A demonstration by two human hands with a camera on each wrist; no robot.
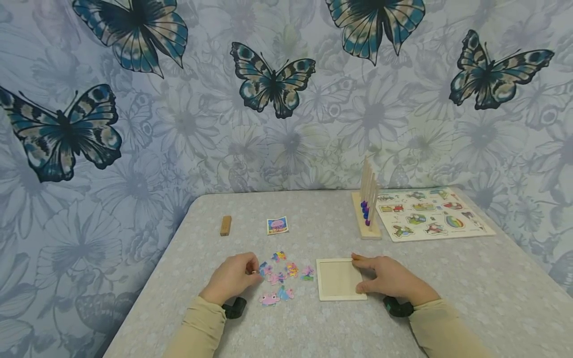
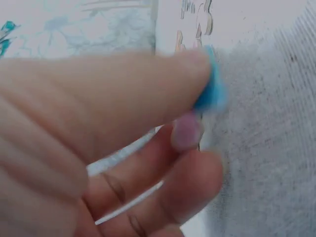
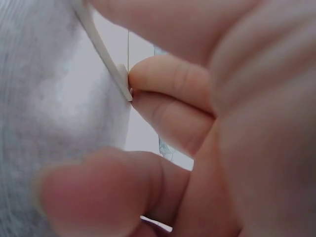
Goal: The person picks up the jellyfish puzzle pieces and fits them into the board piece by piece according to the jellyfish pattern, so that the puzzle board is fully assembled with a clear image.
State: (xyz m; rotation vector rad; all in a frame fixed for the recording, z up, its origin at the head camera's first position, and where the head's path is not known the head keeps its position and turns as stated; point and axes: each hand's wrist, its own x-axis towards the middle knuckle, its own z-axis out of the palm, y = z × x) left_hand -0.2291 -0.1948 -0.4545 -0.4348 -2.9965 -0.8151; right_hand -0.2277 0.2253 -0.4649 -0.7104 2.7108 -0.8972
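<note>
Between thumb and fingers, my left hand [image 1: 235, 276] pinches a small puzzle piece [image 2: 213, 94], blue and pink, blurred in the left wrist view. Just right of that hand, several loose puzzle pieces [image 1: 292, 269] in pink, blue and yellow lie on the table, including a pink one with eyes [image 1: 269, 299]. A square wooden puzzle tray [image 1: 341, 300] with a raised rim lies flat further right, its inside bare. My right hand [image 1: 389, 278] rests at the tray's right side, thumb and extended fingers spread along the rim and touching it.
Behind the pieces lies a small picture card [image 1: 277, 225]; a brown wooden block [image 1: 226, 225] is left of it. A pegged wooden stand [image 1: 370, 232] with blue and purple beads stands at the back right, beside a flat picture board [image 1: 434, 219]. The wall borders the table's back.
</note>
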